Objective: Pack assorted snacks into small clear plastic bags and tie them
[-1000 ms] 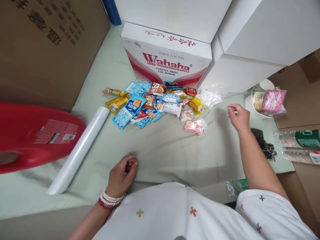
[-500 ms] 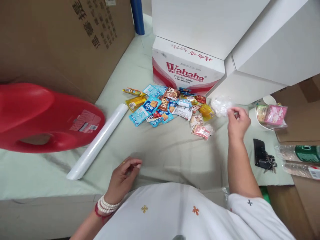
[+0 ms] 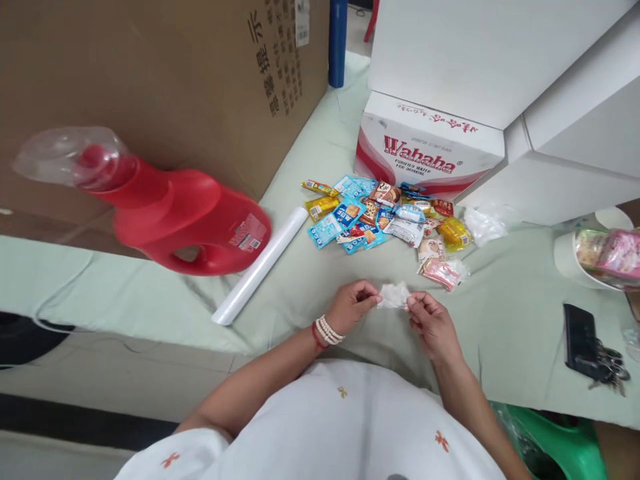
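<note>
Between my two hands, above the front of the table, stretches a small crumpled see-through plastic cover (image 3: 394, 295). My left hand (image 3: 354, 307) pinches its left end, thumb against fingers. On the other end my right hand (image 3: 431, 321) has a similar pinch. Just beyond the hands lies a spread of wrapped snacks (image 3: 370, 217) in blue, brown, yellow and pink packets. A pile of crumpled see-through plastic (image 3: 486, 225) sits at the right end of the snacks.
A red jug (image 3: 200, 217) with plastic over its top stands left, beside a white film roll (image 3: 263, 267). Behind the snacks is a Wahaha carton (image 3: 425, 150). To the right are a white bowl (image 3: 567, 260) of packets, a black case (image 3: 580, 340) and keys (image 3: 613, 367).
My right hand has come from the plastic pile to the front middle, bringing a plastic cover. My left hand has moved to meet it and taken hold. The view has shifted left.
</note>
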`<state>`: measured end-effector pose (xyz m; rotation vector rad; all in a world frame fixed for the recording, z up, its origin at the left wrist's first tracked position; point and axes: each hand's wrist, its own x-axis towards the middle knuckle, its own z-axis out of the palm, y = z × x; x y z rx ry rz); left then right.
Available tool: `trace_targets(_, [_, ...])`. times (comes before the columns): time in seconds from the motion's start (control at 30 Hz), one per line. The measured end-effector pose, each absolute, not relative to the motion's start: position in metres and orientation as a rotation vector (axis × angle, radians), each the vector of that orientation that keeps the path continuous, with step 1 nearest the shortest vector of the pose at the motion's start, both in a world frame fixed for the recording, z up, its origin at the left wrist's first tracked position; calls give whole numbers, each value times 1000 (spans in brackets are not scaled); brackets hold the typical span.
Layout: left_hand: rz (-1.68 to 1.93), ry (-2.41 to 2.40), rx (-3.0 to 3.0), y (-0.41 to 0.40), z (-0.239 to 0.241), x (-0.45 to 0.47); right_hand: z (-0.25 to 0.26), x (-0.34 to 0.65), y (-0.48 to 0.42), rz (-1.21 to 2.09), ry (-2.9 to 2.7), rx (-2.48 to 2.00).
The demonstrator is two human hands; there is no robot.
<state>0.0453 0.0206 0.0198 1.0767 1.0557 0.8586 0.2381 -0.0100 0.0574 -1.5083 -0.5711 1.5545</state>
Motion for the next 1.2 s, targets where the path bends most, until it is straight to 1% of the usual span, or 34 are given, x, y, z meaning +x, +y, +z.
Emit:
trace_targets(0.07, [842,1077,1059,18,17,28,59,250,0,1538,-606,-1522])
trace_targets(0.17, [794,1119,1134,14,21,7,62,260,15,1378,-633,-1512])
trace_targets(0.23, [861,1201,1254,12,29,1,66,259,22,1342,-624,-1483])
trace_targets(0.3, [1038,1267,1352,13,38,2,72,254,25,1450,-584,-1453])
trace_targets(0.37, [1152,1205,1328,17,45,10,77,248,25,1601,-546,-1436])
trace_targets(0.43, [1066,1055,1179,25,48,20,81,243,24,1666,-540,-1440])
trace_targets(0.47, [989,996,1082,29,48,26,82,242,25,1642,-545,-1449])
trace_targets(0.53, [897,970,886,35,45,34,81,244,26,1520,-572,-1467])
trace_targets(0.67, [896,1000,607,38,39,41,74,257,25,1328,-777,-1532])
trace_targets(0.7, [889,995,563,37,39,41,72,259,23,1223,-884,-1576])
trace_targets(0.77, [882,1004,523,34,40,40,69,260,18,900,-1162,-1622])
trace_targets(0.83, [864,1016,555,32,43,38,69,257,13,625,-1485,-1549])
trace_targets(0.9, [815,1006,623,31,45,35,71,251,12,563,-1751,-1413])
trace_targets(1.0, [695,961,758,36,47,23,75,249,16,724,-1801,-1348])
trace_targets(1.13, [599,930,1011,51,49,-2,78,260,24,1289,-1456,-1398])
trace_targets(1.2, [619,952,1080,59,48,-13,75,265,26,1468,-1245,-1414])
